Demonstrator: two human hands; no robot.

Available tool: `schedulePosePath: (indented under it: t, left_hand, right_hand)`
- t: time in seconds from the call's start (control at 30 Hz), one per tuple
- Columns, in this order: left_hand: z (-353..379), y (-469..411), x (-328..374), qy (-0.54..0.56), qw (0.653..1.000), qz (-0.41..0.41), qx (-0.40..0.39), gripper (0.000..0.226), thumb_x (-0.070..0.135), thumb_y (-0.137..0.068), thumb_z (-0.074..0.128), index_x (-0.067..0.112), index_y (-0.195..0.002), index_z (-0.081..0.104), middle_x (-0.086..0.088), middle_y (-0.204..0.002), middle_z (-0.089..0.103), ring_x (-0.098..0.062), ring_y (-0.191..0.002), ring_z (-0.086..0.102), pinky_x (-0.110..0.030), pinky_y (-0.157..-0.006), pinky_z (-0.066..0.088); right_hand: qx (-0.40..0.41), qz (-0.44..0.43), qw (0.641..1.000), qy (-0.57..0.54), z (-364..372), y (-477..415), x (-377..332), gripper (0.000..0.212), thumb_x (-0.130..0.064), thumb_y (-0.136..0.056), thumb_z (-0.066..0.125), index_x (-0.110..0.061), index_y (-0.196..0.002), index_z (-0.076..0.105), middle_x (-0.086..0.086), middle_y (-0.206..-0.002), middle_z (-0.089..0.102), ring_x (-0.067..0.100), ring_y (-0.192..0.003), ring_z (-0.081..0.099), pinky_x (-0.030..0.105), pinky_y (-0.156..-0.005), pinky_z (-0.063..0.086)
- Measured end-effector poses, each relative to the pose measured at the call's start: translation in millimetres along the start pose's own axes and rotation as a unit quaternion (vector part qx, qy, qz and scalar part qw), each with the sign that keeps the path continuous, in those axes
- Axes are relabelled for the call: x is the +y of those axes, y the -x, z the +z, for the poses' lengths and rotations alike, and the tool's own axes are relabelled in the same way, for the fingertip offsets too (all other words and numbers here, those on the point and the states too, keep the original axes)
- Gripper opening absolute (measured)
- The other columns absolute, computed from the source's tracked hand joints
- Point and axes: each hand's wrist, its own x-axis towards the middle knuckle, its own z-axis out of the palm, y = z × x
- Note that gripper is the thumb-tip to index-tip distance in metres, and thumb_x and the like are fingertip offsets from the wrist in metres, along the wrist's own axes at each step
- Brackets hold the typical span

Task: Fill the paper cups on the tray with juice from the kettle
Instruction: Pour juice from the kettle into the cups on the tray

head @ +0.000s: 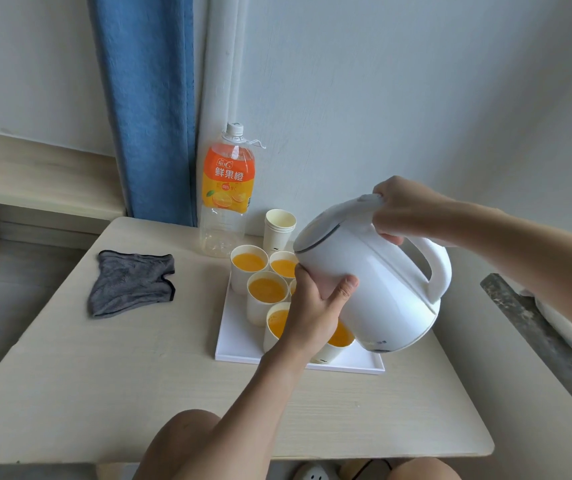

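A white kettle (378, 275) hangs tilted to the left over a white tray (239, 344) of paper cups. My right hand (402, 209) grips its handle at the top. My left hand (315, 306) presses against the kettle's lower front side. Several cups on the tray hold orange juice, among them the far-left cup (248, 263), the one beside it (282, 266), a middle cup (266, 291) and a near cup (340, 337) under the kettle. The kettle and my left hand hide parts of other cups; no stream of juice shows.
An almost empty orange-juice bottle (225, 192) stands behind the tray by a blue curtain (146, 105). A stack of spare paper cups (279, 228) stands beside it. A grey cloth (132, 282) lies on the left of the beige table (139, 375).
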Motion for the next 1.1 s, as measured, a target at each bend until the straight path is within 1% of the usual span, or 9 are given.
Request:
schedulePosePath:
  t: [0.1, 0.17, 0.27, 0.43, 0.53, 0.67, 0.77, 0.9, 1.1]
  left_hand:
    - [11.7, 3.1, -1.5, 0.025, 1.0, -0.017, -0.003, 0.062, 0.035, -0.092, 0.077, 0.017, -0.14, 0.041, 0.012, -0.13, 0.062, -0.011, -0.119, 0.065, -0.053, -0.097, 0.058]
    - [20.4, 6.8, -0.6, 0.053, 0.998, -0.043, -0.015, 0.058, 0.03, -0.095, 0.074, 0.014, -0.139, 0.041, 0.008, -0.13, 0.063, -0.01, -0.113, 0.067, -0.052, -0.089, 0.062]
    - [31.2, 9.8, -2.8, 0.082, 0.994, -0.067, -0.03, 0.054, 0.029, -0.097, 0.072, 0.012, -0.138, 0.042, 0.002, -0.135, 0.064, -0.009, -0.114, 0.067, -0.043, -0.081, 0.064]
    - [39.3, 11.4, -6.9, 0.097, 0.992, -0.079, -0.03, 0.053, 0.033, -0.097, 0.071, 0.012, -0.137, 0.043, 0.001, -0.134, 0.064, 0.005, -0.1, 0.069, -0.05, -0.087, 0.063]
    - [40.6, 11.7, -5.2, 0.098, 0.991, -0.087, -0.025, 0.051, 0.033, -0.097, 0.07, 0.01, -0.134, 0.043, 0.0, -0.133, 0.063, 0.006, -0.098, 0.068, -0.047, -0.086, 0.064]
    - [40.2, 10.3, -5.1, 0.108, 0.99, -0.087, -0.023, 0.051, 0.032, -0.097, 0.07, 0.01, -0.135, 0.043, -0.001, -0.134, 0.063, 0.004, -0.101, 0.068, -0.048, -0.085, 0.064]
    - [41.0, 9.2, -6.4, 0.114, 0.99, -0.086, -0.02, 0.052, 0.033, -0.096, 0.071, 0.01, -0.134, 0.044, -0.002, -0.133, 0.063, -0.002, -0.106, 0.068, -0.05, -0.085, 0.064]
    - [41.3, 9.9, -5.8, 0.118, 0.989, -0.083, -0.022, 0.053, 0.034, -0.096, 0.071, 0.009, -0.135, 0.045, -0.004, -0.133, 0.064, -0.009, -0.112, 0.068, -0.05, -0.084, 0.064]
    - [41.3, 9.8, -5.0, 0.124, 0.989, -0.08, -0.029, 0.054, 0.032, -0.096, 0.071, 0.009, -0.137, 0.044, -0.006, -0.134, 0.063, -0.015, -0.116, 0.067, -0.046, -0.081, 0.065]
  right_hand:
    - [-0.003, 0.003, 1.0, 0.026, -0.9, -3.0, 1.9, 0.024, 0.011, -0.058, 0.055, -0.003, -0.077, 0.053, 0.011, -0.068, 0.048, 0.024, -0.058, 0.041, 0.022, -0.051, 0.028]
    - [-0.009, 0.005, 0.999, 0.046, -1.6, -4.8, 3.1, 0.024, 0.011, -0.058, 0.056, -0.003, -0.078, 0.053, 0.012, -0.07, 0.05, 0.025, -0.059, 0.043, 0.022, -0.051, 0.029]
    - [-0.023, 0.003, 0.997, 0.074, -0.9, -6.9, 3.6, 0.024, 0.01, -0.058, 0.056, -0.003, -0.077, 0.053, 0.013, -0.071, 0.051, 0.026, -0.06, 0.044, 0.022, -0.051, 0.03]
    - [-0.025, -0.011, 0.994, 0.105, -0.9, -10.3, 0.5, 0.028, 0.009, -0.056, 0.055, 0.0, -0.082, 0.059, 0.013, -0.07, 0.052, 0.026, -0.058, 0.044, 0.021, -0.051, 0.031]
    - [-0.025, -0.016, 0.993, 0.115, -0.2, -11.8, -2.1, 0.031, 0.009, -0.056, 0.056, 0.0, -0.085, 0.06, 0.014, -0.071, 0.053, 0.026, -0.058, 0.045, 0.022, -0.053, 0.032]
    - [-0.023, -0.016, 0.992, 0.122, 1.7, -13.3, -3.2, 0.032, 0.009, -0.056, 0.056, 0.001, -0.086, 0.061, 0.014, -0.072, 0.053, 0.026, -0.057, 0.046, 0.022, -0.054, 0.033]
    - [-0.019, -0.013, 0.992, 0.124, 1.3, -14.9, -2.6, 0.035, 0.008, -0.053, 0.056, 0.001, -0.087, 0.062, 0.013, -0.072, 0.053, 0.026, -0.057, 0.045, 0.024, -0.057, 0.034]
    - [-0.02, -0.014, 0.992, 0.123, 1.6, -14.8, -2.8, 0.035, 0.008, -0.053, 0.055, 0.001, -0.086, 0.064, 0.013, -0.071, 0.052, 0.026, -0.057, 0.045, 0.023, -0.055, 0.033]
    - [-0.021, -0.01, 0.993, 0.113, 0.0, -11.4, 0.5, 0.031, 0.009, -0.057, 0.056, 0.002, -0.086, 0.063, 0.013, -0.071, 0.052, 0.025, -0.056, 0.043, 0.021, -0.053, 0.031]
